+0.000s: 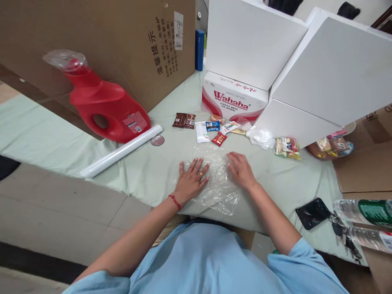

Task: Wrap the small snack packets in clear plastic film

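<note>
A crinkled sheet of clear plastic film (pixel 216 183) lies on the pale green cloth in front of me. My left hand (pixel 191 181) rests flat on its left part, fingers spread. At the film's right edge, my right hand (pixel 240 169) is open with its fingers slightly bent, touching or just above it. Beyond the film are several wrapped snacks: dark brown packets (pixel 183 120), a white packet (pixel 201 132), a blue packet (pixel 213 125), a red packet (pixel 219 139) and a white printed packet (pixel 229 127). To their right sits a crumpled clear bag (pixel 260 136).
A white plastic roll (pixel 122 151) and a round metal disc (pixel 157 141) lie left, beside a red jug (pixel 107 106). White panels (pixel 245 41) stand behind a Wahaha carton (pixel 234 98). Bagged snacks (pixel 288 148), a black pouch (pixel 312 213), keys (pixel 339 230) and bottles (pixel 364 210) are at right.
</note>
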The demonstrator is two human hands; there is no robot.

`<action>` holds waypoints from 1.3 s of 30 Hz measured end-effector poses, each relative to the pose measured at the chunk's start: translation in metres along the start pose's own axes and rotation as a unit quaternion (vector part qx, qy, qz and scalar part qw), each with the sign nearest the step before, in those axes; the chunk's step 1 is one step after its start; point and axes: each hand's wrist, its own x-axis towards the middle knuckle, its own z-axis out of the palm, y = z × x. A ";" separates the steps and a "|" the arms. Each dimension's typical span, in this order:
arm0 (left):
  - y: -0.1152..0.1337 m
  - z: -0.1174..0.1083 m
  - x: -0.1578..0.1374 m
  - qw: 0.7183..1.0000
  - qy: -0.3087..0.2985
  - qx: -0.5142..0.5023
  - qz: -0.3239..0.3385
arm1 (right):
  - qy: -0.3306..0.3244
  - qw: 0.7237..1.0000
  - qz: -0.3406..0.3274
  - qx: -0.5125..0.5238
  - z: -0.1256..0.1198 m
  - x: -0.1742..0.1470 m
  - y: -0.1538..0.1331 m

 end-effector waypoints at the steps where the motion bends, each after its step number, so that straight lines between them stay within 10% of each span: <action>1: -0.001 -0.001 -0.001 1.000 0.004 0.001 -0.009 | -0.042 0.999 -0.011 -0.007 0.008 -0.012 -0.004; 10: -0.021 -0.003 -0.015 1.000 -0.010 -0.013 -0.024 | -0.101 0.992 0.068 0.041 -0.004 -0.033 0.042; 16: -0.020 0.000 -0.016 0.999 0.010 -0.018 -0.041 | -0.076 0.990 0.120 -0.009 -0.012 0.055 0.006; 23: -0.020 0.000 -0.018 0.999 0.018 -0.021 -0.042 | -0.143 0.961 0.179 -0.155 0.055 0.173 -0.076; 29: -0.021 -0.002 -0.018 0.998 0.013 -0.035 -0.043 | -0.156 0.951 0.206 -0.171 0.085 0.209 -0.088; 39: -0.022 0.000 -0.019 0.998 0.030 -0.051 -0.036 | -0.173 0.957 0.101 -0.209 0.020 0.192 -0.044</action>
